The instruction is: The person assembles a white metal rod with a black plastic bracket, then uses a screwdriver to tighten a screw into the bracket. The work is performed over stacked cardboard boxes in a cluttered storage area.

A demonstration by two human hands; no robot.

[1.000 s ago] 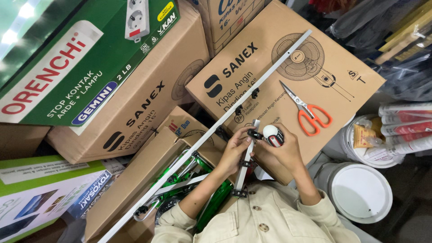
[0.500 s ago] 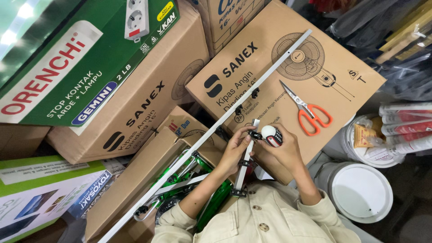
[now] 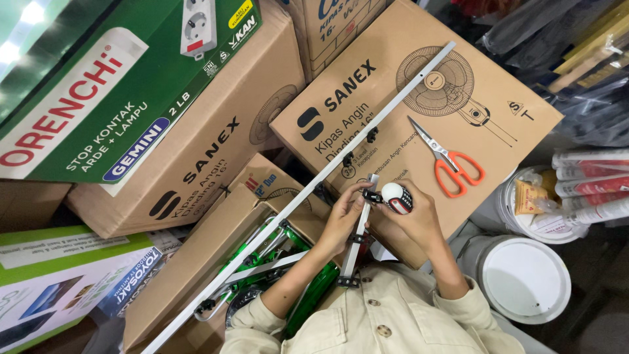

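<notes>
Low in the frame's center, the left hand pinches a short white bar; the right hand is closed around a stubby screwdriver at the bar's top. Farther up-right, orange scissors lie on a cardboard box.

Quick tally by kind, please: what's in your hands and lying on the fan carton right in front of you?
Short white bar, held by left hand: 1
Stubby screwdriver, in right hand: 1
Long white rail: 1
Orange-handled scissors: 1
Total: 4, on or over the fan carton.
</notes>
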